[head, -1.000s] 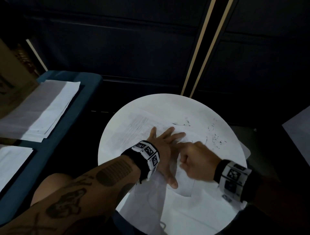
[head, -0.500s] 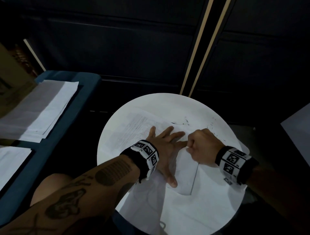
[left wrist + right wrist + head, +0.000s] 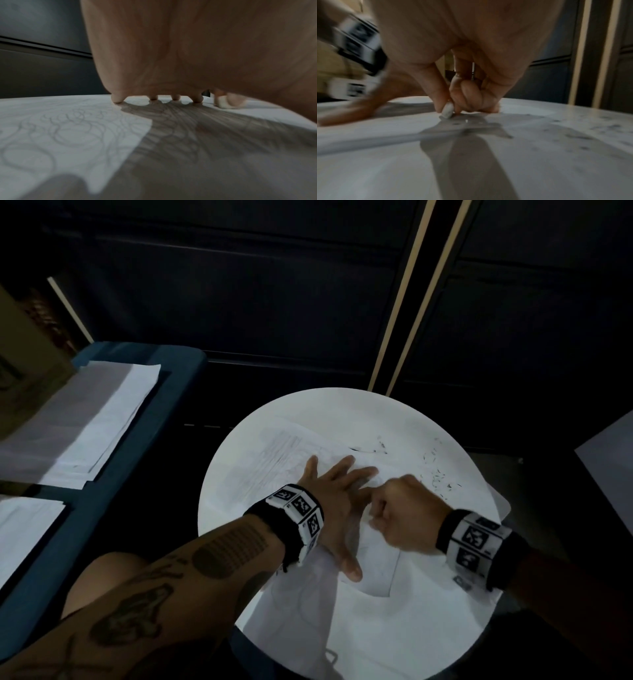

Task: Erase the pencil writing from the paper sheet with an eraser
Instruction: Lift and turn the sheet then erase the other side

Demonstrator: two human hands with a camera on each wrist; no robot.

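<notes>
Currently left hand flat, fingers spread, pressing paper sheet; right hand pinches eraser against it.

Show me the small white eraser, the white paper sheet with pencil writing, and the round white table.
small white eraser [image 3: 447, 111], right wrist view, its side face.
white paper sheet [image 3: 68, 135], left wrist view, scribbled area.
round white table [image 3: 394, 412], head view, bare far rim.
</notes>
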